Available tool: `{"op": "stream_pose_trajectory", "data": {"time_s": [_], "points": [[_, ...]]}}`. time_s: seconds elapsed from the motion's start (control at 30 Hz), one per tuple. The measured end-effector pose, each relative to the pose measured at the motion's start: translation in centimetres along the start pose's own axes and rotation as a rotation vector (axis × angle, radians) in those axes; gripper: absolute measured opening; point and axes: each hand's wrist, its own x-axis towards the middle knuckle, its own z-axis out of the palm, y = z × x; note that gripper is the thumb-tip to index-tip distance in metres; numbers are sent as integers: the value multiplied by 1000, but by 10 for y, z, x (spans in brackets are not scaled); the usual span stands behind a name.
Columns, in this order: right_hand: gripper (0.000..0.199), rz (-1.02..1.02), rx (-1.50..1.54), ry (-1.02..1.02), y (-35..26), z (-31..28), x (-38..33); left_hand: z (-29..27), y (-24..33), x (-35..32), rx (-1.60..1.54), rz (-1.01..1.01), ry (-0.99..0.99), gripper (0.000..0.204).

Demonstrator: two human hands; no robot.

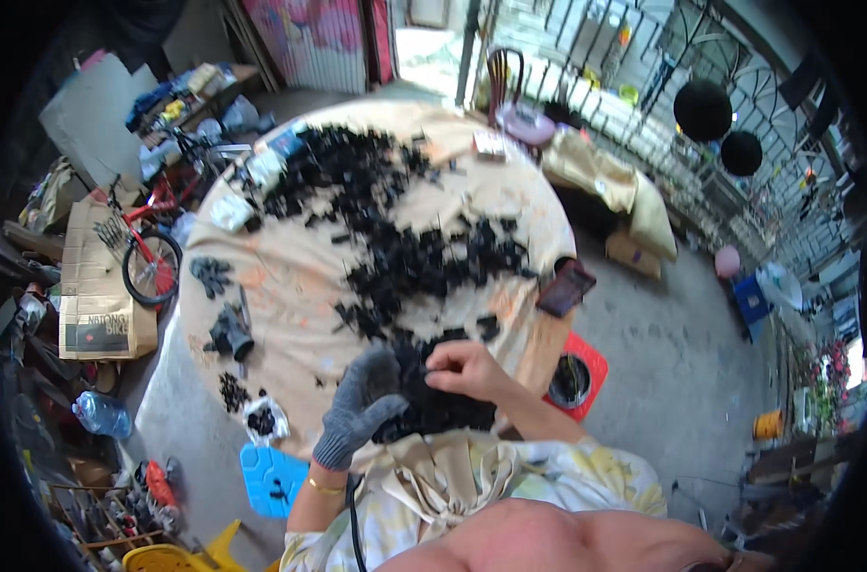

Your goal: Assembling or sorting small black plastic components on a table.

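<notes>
My left hand (362,400), in a grey knitted glove, is at the table's near edge with its thumb spread away from its fingers. Black pieces lie right beside it, and I see none clearly held. My bare right hand (467,370) is just to its right, thumb and fingers pinched together. Whatever sits in that pinch is too small to make out. Under and beyond both hands, small black plastic-looking pieces (405,262) spread in a loose heap over a round table with a beige cloth (286,315).
On the table's left side lie a spare grey glove (210,275), a dark part (230,334) and a small white bag (265,419) of black bits. A phone-like dark slab (566,289) rests at the right edge. Blue (274,477) and red (586,372) stools flank the table.
</notes>
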Motion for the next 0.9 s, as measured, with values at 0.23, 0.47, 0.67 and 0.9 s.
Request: {"op": "stream_pose_trajectory", "data": {"time_s": [0.23,0.47,0.67,0.9], "points": [[9,-9,241,-244,3,4,12,-11,-4,-5,-427,-238,-338,40],[9,-17,255,-441,-2,8,19,-6,-20,-6,-595,-376,-333,42],[14,88,189,-508,-8,20,6,-1,-15,-26,-455,-472,-256,27],[14,141,24,-1,-1,32,14,0,3,-4,-27,-10,248,17]]}}
